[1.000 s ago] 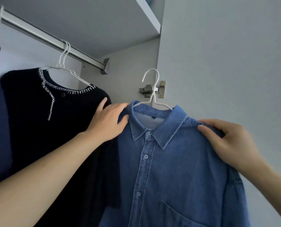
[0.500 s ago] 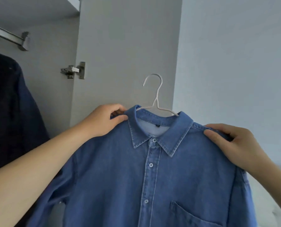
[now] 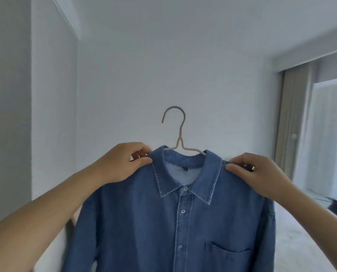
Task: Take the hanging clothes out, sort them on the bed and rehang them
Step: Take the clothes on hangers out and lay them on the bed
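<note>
Denim shirt (image 3: 183, 222) held up on its hanger (image 3: 178, 138) before a white wall (image 3: 163, 75).
The buttoned shirt hangs in the air between both arms, its chest pocket (image 3: 227, 258) facing the viewer. The left hand (image 3: 122, 163) pinches one shoulder beside the collar; the right hand (image 3: 256, 173) pinches the other. A curtain (image 3: 293, 124) and window (image 3: 330, 134) stand at right.

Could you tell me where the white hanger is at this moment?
In the head view the white hanger sits centre frame inside the denim shirt collar, its hook free against the bare wall, between the left hand and right hand gripping the shoulders.
</note>
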